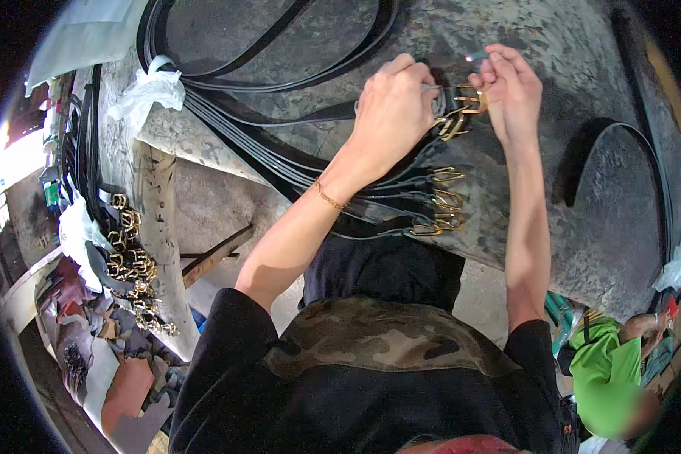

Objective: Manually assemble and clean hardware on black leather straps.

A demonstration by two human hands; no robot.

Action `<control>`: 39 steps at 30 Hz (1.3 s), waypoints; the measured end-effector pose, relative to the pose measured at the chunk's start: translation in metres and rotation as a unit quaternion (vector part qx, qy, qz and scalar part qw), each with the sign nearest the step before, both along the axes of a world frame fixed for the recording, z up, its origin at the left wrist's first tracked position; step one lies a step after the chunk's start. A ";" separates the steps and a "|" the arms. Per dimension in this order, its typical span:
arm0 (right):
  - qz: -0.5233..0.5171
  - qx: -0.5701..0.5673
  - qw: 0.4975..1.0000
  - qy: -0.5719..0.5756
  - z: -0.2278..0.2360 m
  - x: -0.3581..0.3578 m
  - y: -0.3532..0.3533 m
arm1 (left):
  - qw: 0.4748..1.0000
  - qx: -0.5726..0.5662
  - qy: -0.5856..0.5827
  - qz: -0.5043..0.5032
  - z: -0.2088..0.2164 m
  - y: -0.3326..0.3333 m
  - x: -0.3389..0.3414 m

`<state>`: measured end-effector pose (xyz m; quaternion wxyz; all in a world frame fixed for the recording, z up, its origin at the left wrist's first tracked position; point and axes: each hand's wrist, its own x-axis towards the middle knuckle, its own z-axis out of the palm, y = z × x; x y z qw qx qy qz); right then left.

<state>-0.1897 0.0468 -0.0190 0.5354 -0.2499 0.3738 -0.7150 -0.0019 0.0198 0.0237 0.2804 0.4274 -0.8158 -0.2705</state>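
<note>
My left hand (397, 102) is closed around the buckle end of a black belt, its fingertips partly hidden. Gold-coloured buckles (452, 125) stick out just right of it. My right hand (513, 87) is raised beside them, with thumb and fingers pinched on a slim bluish stick-like object (478, 57) that has a bright tip; its kind is unclear. From a white plastic tie (155, 91) at the left, several black belts (257, 151) fan across the worktable (575, 68). More gold buckles (448, 200) lie in a row at its near edge, below my left wrist.
Another bundle of belts with gold buckles (132, 261) hangs at the left. Leather scraps (125, 386) are heaped below it. A curved black belt (651, 151) lies on the table's right side. Another person in a green shirt (605, 363) is at the lower right.
</note>
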 end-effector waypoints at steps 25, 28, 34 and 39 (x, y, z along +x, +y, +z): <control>-0.022 -0.067 0.997 -0.004 -0.013 -0.005 -0.004 | 0.984 -0.085 -0.054 -0.146 0.008 0.010 0.050; -0.036 -0.074 0.997 -0.009 -0.011 0.001 -0.004 | 0.979 -0.106 -0.108 -0.137 0.004 0.011 0.050; -0.067 -0.088 0.994 0.012 -0.006 0.007 0.000 | 0.970 -0.134 -0.136 -0.152 0.001 0.015 0.051; -0.076 -0.074 0.994 0.028 -0.010 0.003 0.001 | 0.971 -0.138 -0.132 -0.145 -0.001 0.018 0.050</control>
